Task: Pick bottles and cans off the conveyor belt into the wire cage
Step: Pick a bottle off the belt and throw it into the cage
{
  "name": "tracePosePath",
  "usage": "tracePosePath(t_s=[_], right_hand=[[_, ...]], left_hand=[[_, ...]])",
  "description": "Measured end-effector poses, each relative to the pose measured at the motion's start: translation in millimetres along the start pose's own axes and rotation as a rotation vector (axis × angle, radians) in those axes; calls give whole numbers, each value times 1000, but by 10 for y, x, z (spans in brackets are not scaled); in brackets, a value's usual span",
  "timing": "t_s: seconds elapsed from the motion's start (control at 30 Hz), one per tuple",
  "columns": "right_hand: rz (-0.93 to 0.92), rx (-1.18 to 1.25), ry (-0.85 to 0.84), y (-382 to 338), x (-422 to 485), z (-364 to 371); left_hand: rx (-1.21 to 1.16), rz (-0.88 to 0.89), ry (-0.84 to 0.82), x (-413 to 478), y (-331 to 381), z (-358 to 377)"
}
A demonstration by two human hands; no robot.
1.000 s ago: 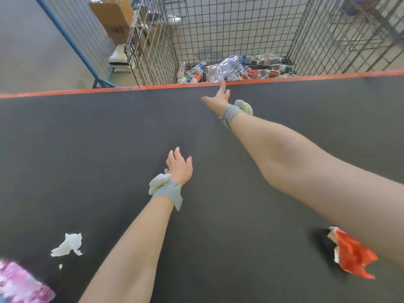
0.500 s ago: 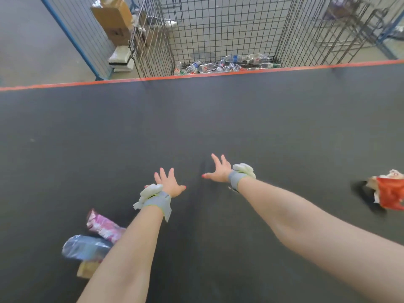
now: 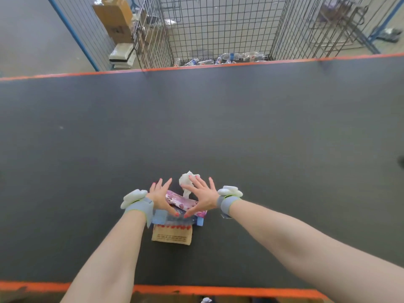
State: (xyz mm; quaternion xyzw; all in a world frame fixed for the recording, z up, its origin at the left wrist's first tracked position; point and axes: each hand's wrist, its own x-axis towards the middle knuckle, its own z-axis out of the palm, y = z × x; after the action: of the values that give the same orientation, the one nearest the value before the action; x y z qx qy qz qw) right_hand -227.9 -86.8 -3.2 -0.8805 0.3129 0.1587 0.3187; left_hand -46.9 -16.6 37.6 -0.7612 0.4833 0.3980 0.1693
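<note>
The bottle [image 3: 175, 219], bluish and flattened, lies on its side on the conveyor belt [image 3: 218, 127] near the person's edge, between a pink wrapper [image 3: 183, 201] on top and a brown paper bag [image 3: 172, 236]. Both forearms reach forward side by side. The left hand [image 3: 160, 196] and right hand [image 3: 202, 196] are palm-down over the pile, fingers straight and fanned, thumb tips nearly meeting above the bottle. The wire cage [image 3: 218, 29] stands beyond the belt's far edge.
</note>
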Motion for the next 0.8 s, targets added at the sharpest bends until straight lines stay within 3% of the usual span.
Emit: tracePosePath(t_s=[0.17, 0.37, 0.6, 0.8], right_hand=[[-76, -294, 67, 177, -211, 176], [-74, -420, 138, 409, -444, 199], [285, -196, 213, 646, -452, -41], [329, 46, 294, 718, -210, -582]], left_hand=[[46, 26, 50, -59, 36, 296], [-117, 50, 193, -19, 392, 357], [-215, 57, 265, 66, 689, 62], [-219, 51, 289, 244, 832, -293]])
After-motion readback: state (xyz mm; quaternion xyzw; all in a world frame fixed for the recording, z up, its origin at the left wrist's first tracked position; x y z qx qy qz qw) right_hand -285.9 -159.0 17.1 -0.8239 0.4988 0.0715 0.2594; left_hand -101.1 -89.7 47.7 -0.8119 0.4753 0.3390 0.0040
